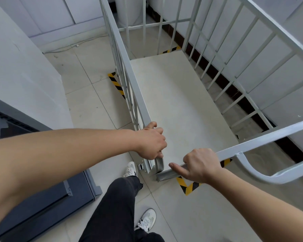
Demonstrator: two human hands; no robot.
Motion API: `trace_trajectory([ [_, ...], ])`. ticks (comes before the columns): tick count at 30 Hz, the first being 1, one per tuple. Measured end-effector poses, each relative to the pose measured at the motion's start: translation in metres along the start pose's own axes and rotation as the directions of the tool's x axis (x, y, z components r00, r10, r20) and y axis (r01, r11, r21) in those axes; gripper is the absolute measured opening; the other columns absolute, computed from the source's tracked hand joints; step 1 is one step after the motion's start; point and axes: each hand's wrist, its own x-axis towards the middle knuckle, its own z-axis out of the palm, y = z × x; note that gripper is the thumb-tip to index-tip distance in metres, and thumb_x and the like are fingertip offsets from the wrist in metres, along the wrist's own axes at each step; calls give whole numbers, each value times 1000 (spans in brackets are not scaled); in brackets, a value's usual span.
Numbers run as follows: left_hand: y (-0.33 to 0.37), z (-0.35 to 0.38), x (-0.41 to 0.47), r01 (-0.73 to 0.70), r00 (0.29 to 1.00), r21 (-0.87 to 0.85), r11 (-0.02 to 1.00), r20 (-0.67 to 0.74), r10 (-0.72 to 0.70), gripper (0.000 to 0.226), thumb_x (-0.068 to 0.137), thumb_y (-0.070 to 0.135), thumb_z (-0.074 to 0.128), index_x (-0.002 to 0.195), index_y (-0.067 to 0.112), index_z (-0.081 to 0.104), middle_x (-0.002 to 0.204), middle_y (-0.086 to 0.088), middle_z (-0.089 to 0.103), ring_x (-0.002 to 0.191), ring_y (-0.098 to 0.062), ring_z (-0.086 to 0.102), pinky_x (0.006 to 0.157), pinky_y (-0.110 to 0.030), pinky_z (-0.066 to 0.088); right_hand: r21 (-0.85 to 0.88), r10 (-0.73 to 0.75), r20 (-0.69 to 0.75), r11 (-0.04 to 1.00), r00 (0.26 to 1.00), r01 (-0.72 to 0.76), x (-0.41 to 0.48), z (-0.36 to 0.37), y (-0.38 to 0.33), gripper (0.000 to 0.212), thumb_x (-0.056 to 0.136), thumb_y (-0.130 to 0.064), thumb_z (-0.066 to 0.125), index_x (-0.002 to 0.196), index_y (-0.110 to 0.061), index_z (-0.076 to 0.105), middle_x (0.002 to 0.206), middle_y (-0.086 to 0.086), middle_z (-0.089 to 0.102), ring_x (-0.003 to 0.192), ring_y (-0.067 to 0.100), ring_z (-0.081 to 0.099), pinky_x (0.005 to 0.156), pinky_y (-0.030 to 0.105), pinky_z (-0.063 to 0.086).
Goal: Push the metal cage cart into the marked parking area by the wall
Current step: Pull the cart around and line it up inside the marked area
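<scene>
Firmly curled, the hands, left hand [151, 140] and right hand [201, 165], grip the cage cart [182, 102] rails.

Your cage cart [129, 70] runs off the picture at 12 and 3 o'clock, so its far top corners are cut off. Its deck hides the wheels and most of the floor tape [189, 187]. The gripping fingertips of your left hand [151, 141] and right hand [202, 167] curl out of sight round the rails. The grey cabinet [42, 198] at 8 o'clock is cropped.
</scene>
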Motion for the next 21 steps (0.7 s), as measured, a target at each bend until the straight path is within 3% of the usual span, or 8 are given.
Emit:
trace_trajectory([
  [5,1,5,2,5,1000,16,1000,-22,-4,37,97,42,36,100,17,62,101,0,61,110,-23,42,109,-48,16,-15,-9,-21,1000,1000,8,-2,0,0,87,69,-80,-11,52,-15,44,45,-3,37,40,15,31,43,28,23],
  [12,-2,11,2,-7,997,31,1000,-76,9,36,97,42,36,100,16,61,100,-1,60,108,-22,42,109,-47,16,-40,8,-57,999,998,-10,-1,4,-1,79,78,-78,6,46,-14,37,40,-3,30,36,15,25,41,26,19],
  [18,0,1,-2,-1,998,33,999,-59,3,36,97,41,36,102,15,60,103,-3,60,110,-24,43,109,-47,18,28,9,-51,1000,999,-7,0,0,0,90,65,-80,-18,50,-14,42,44,-2,35,39,16,30,43,27,20],
  [21,0,3,-1,6,998,41,999,-60,-4,37,97,42,36,103,15,60,105,-2,60,111,-24,43,110,-48,18,27,2,-65,1000,998,0,-1,1,0,90,64,-79,-20,51,-15,43,44,-3,35,39,15,28,43,27,19],
])
